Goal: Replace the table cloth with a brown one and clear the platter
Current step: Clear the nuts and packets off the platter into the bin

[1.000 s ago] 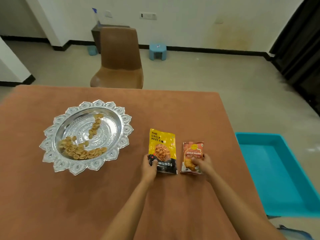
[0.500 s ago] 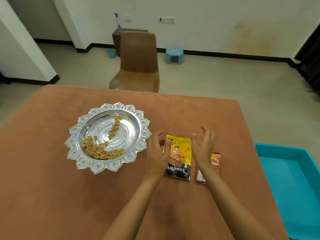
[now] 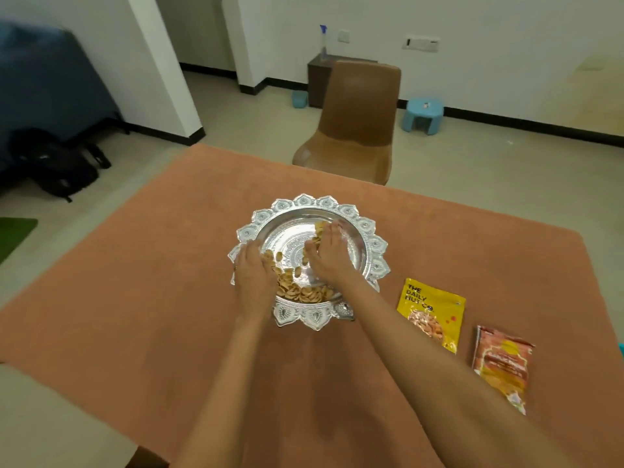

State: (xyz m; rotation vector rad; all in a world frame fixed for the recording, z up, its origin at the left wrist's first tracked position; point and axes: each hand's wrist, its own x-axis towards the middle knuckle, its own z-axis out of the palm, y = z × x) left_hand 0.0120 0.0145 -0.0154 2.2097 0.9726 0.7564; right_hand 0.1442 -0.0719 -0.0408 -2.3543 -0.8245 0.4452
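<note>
A brown table cloth (image 3: 162, 298) covers the table. The ornate silver platter (image 3: 314, 320) stands in the middle of it and holds several pale, shell-shaped snacks (image 3: 304, 293), heaped towards its near side. Both my hands are inside the platter. My left hand (image 3: 253, 273) lies at the left side with its fingers stretched along the rim beside the heap. My right hand (image 3: 329, 256) is cupped over the snacks in the right half, fingertips down on the metal. Neither hand plainly grips anything.
A yellow almond packet (image 3: 430, 312) and an orange snack packet (image 3: 503, 366) lie flat on the cloth right of the platter. A brown chair (image 3: 358, 123) stands at the far table edge, with a blue stool (image 3: 422, 114) behind it. Dark bags (image 3: 57, 163) sit on the floor at left.
Both hands let go of the two packets, rose, and moved left into the platter among the snacks. My head turned left, so the platter now sits mid-view.
</note>
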